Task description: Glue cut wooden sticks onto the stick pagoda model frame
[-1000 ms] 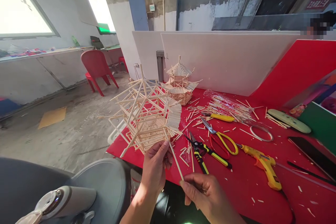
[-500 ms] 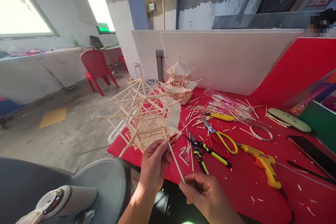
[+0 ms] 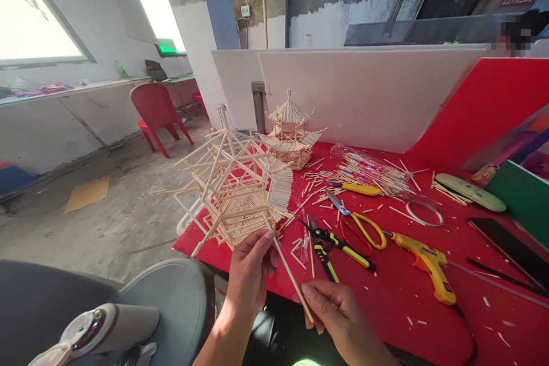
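A thin wooden stick [image 3: 291, 271] slants down to the right between my two hands. My left hand [image 3: 253, 263] pinches its upper end beside the near lower corner of an open-frame pavilion model [image 3: 234, 183] made of such sticks. Close to the lower end, my right hand [image 3: 330, 309] has thumb and curled fingers around the stick, its tip showing past the thumb. A fan of sticks [image 3: 282, 187] forms a roof panel on the model's right. Behind it stands a smaller roofed stick pavilion [image 3: 291, 134].
On the red table [image 3: 403, 280] lie black-yellow cutters [image 3: 328, 243], yellow-handled scissors [image 3: 358, 223], a yellow utility knife [image 3: 360, 189], a glue gun [image 3: 424, 260], a phone [image 3: 510, 246] and bagged sticks [image 3: 373, 171]. A bottle [image 3: 115, 326] rests on the grey stool [image 3: 175, 291] at left.
My right thumb sits a little farther up the stick, so its lower tip now shows beyond the fingers. The left hand keeps its pinch. The view has shifted slightly.
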Action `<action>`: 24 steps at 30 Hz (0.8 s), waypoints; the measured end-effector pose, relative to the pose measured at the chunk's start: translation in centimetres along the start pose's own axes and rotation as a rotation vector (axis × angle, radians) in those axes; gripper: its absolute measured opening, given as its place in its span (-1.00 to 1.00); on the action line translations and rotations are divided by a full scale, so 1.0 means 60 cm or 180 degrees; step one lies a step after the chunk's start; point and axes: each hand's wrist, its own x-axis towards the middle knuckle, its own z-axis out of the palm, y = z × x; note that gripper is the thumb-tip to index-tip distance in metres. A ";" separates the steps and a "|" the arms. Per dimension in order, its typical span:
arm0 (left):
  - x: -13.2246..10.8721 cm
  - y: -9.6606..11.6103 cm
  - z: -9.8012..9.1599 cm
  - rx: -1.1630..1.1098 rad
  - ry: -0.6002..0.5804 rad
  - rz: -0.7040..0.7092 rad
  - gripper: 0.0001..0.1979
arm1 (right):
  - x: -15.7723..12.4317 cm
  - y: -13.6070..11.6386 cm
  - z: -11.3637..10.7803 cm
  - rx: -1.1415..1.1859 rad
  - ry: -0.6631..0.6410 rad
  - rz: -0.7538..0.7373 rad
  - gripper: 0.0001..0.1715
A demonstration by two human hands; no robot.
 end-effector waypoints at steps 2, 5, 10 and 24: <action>-0.002 0.000 0.000 0.0003 -0.0020 0.0050 -0.75 | 0.002 0.000 -0.002 0.0096 -0.0024 -0.0032 -0.40; -0.009 0.005 0.004 0.0030 -0.0031 0.0149 -0.74 | 0.002 -0.005 -0.006 0.0173 -0.0078 -0.0125 -0.39; -0.032 0.017 0.019 0.0108 0.0008 0.0288 -0.71 | -0.012 -0.017 -0.011 0.0301 -0.0136 -0.0167 -0.35; -0.118 0.024 0.065 0.0360 -0.0294 0.0946 -0.59 | -0.069 -0.018 -0.032 0.0252 -0.0345 -0.0641 -0.44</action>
